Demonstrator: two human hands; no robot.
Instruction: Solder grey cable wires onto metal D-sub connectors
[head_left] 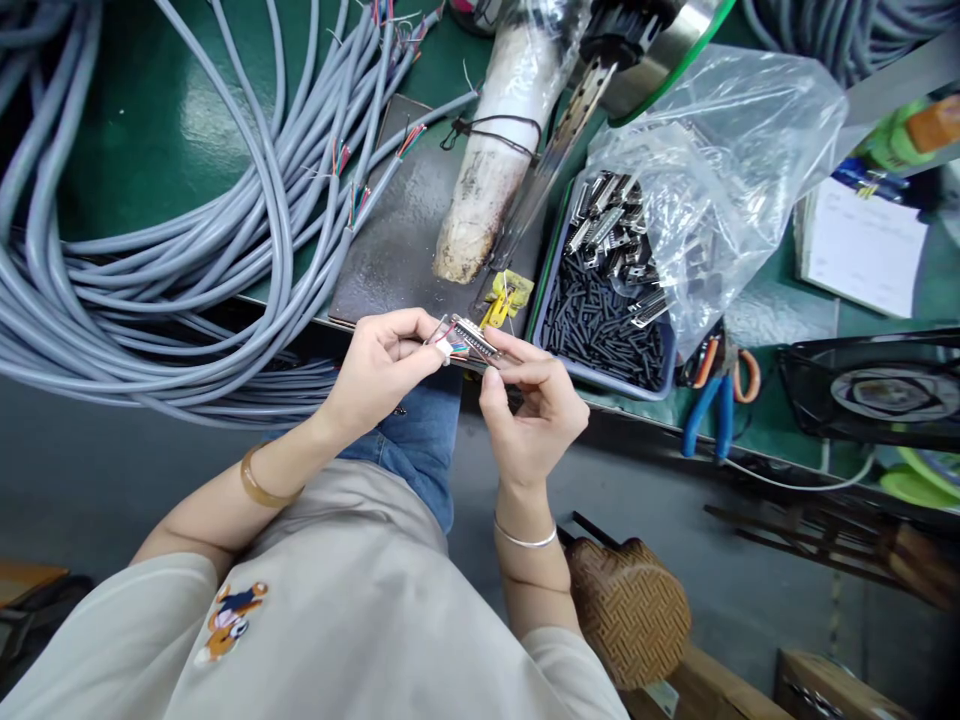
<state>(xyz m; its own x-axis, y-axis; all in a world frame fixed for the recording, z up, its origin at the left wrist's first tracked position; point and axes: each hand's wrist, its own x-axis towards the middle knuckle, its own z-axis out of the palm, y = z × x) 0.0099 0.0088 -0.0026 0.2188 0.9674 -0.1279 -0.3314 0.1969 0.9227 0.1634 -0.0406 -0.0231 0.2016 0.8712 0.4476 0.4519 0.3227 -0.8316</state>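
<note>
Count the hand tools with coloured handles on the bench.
2: blue-handled pliers at the bench's near edge, right of the parts tray, and orange-handled scissors just behind them. More may be hidden under the plastic bag.

Hands: two, left hand (379,365) at 9 o'clock of the connector, right hand (536,410) at 5 o'clock of it.
Connector (471,343): one, pinched by both.
Bangles: two, amber bangle (259,488) and silver bangle (525,540).
Grey cables (150,300): too many to count, at 10 o'clock.
Blue tray (600,382): one, at 2 o'clock of the connector.
Black sleeve pieces (600,320): a heap past counting.
Plastic bag (735,170): one.
Cutters: two, blue-handled cutters (709,410) and orange-handled cutters (746,375).
Fan (892,390): one, at 3 o'clock.
Yellow clip (504,298): one.
</note>
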